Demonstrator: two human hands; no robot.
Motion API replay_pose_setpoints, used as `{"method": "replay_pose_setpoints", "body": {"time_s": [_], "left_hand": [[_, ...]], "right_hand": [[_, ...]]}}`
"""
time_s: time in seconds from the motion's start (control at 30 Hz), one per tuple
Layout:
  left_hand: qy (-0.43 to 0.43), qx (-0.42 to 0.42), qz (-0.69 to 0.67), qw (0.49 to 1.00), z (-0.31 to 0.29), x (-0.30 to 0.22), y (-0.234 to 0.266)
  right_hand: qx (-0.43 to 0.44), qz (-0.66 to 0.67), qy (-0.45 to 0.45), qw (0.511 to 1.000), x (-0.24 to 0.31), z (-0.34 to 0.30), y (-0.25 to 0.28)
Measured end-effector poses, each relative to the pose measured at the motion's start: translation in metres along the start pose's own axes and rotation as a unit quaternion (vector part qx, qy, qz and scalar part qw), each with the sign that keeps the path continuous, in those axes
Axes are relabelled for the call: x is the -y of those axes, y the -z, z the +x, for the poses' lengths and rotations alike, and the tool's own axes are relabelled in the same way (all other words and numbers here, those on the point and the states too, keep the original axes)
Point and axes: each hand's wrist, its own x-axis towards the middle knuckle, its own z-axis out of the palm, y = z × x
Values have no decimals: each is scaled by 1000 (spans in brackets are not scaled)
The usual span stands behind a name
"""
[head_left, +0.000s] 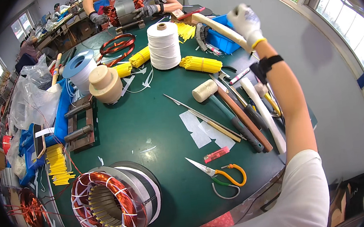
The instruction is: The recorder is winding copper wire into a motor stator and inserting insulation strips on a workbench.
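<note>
My right hand [245,23], in a white work glove, is raised at the far right above the blue bin and a long pale wooden bar [222,28]. Its fingers are curled closed; whatever they may hold is hidden. My left hand does not show; a pale patch under the stator at the lower edge is too unclear to name. At the near left stands a motor stator [144,200] with copper windings [84,210] laced in white cord. Orange-handled scissors [234,176] lie open to its right, beside a small red-handled tool [216,155].
Mallet [205,91], hammers and wooden sticks line the right side. Farther back stand a white cord spool [164,49], yellow tube bundles [200,64] and a blue bin [223,39]. At left are a metal stand [80,125] and blue trays. Across the table, another person's gloved hands [146,11] hold a stator.
</note>
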Motion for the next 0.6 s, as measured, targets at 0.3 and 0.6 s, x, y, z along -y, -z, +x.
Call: {"method": "replay_pose_setpoints", "body": {"time_s": [0.3,0.6], "left_hand": [[-18,17,93,995,-20,28,-4],[-27,-25,96,995,4,-24,8]], "right_hand": [[46,12,-56,997,-58,73,40],[65,247,236,938,154,-162,258]]}}
